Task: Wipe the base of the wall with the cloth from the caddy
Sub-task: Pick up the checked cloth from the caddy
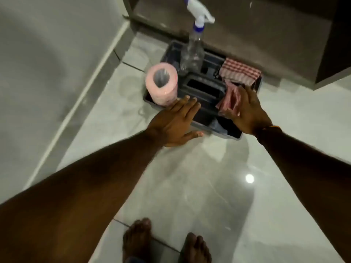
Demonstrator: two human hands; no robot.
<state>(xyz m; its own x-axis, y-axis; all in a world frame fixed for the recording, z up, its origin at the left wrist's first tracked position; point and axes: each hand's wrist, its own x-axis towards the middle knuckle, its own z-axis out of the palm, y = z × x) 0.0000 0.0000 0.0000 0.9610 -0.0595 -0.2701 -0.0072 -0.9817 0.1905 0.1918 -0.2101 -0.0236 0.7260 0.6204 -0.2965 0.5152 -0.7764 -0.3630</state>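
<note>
A dark plastic caddy (pixel 207 100) stands on the tiled floor. A red-and-white checked cloth (pixel 240 72) lies folded over its far right corner, and a bunched part of the same fabric (pixel 228 100) hangs toward the front. My right hand (pixel 247 111) lies over that bunched part, fingers touching it; whether they grip it is unclear. My left hand (pixel 174 122) hovers flat and open over the caddy's near left edge, holding nothing. The grey skirting at the wall base (pixel 91 88) runs diagonally along the left.
A pink paper roll (pixel 162 83) stands in the caddy's left corner. A clear spray bottle (pixel 193 48) with a white trigger rises behind it. A dark cabinet (pixel 284 35) stands behind the caddy. My bare feet (pixel 165 242) are on the glossy tiles at the bottom.
</note>
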